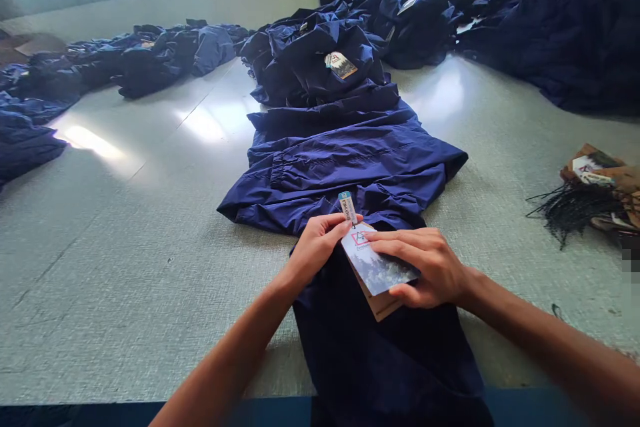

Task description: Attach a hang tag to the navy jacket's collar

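A navy blue garment (pixel 345 153) lies across the table, its lower part hanging over the near edge. On it rests a printed hang tag (pixel 380 270) with a forest picture and a brown card behind. A narrow blue-and-white label (pixel 346 205) sticks up at the tag's top, by a dark loop. My left hand (pixel 320 243) pinches the top corner of the tag, close to the loop. With fingers across the printed face and thumb at the lower edge, my right hand (pixel 425 263) grips the tag from the right.
Another navy garment with its own tag (pixel 341 65) is heaped just behind. More dark clothing lies in a row at left (pixel 165 53), a pile at the back (pixel 425 0) and a tall heap at right (pixel 575 33). Loose tags with black strings (pixel 585 203) lie at right.
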Tool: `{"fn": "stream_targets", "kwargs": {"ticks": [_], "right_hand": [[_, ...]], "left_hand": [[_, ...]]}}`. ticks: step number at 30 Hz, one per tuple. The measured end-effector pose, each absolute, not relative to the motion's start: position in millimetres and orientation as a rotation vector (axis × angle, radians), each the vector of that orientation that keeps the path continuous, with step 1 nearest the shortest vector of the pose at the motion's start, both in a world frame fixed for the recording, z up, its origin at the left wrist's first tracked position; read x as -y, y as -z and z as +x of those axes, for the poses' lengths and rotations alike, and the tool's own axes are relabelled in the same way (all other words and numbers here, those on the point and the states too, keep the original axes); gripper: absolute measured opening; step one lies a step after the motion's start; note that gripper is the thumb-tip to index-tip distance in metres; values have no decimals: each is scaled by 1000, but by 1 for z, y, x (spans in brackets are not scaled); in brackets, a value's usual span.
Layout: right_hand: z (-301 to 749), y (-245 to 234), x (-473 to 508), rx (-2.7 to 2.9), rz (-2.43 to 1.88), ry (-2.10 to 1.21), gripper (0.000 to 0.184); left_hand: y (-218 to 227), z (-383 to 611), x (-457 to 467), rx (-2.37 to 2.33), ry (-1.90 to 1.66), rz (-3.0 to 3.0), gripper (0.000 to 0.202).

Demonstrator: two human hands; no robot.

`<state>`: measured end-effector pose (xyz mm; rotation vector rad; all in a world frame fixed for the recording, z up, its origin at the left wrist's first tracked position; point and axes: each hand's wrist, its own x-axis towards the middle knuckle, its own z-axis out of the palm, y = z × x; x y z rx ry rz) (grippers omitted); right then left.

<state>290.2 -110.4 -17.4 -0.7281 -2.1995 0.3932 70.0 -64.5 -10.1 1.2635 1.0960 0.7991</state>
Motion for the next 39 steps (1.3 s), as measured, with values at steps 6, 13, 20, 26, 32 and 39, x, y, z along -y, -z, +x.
{"fn": "stream_targets", "kwargs": {"ticks": [6, 13, 20, 26, 32, 39], "right_hand": [[290, 11, 109, 1740, -979, -508, 22], [286, 13, 100, 1339, -1140, -836, 19], [280, 22, 96, 1256, -1083, -932, 55], [283, 30, 97, 1551, -1181, -689, 51], [285, 31, 101, 1964, -1012, -496, 46], [287, 23, 106, 1974, -891, -389, 23]], "left_hand": [[7, 71, 67, -1022, -765, 1393, 31], [4, 71, 71, -958, -717, 1605, 42], [7, 73, 72, -1039, -734, 1632, 31], [12, 73, 69, -944, -846, 1073, 28], [13, 74, 66, -887, -895, 848, 29], [18, 74, 65, -910, -850, 930, 30]]}}
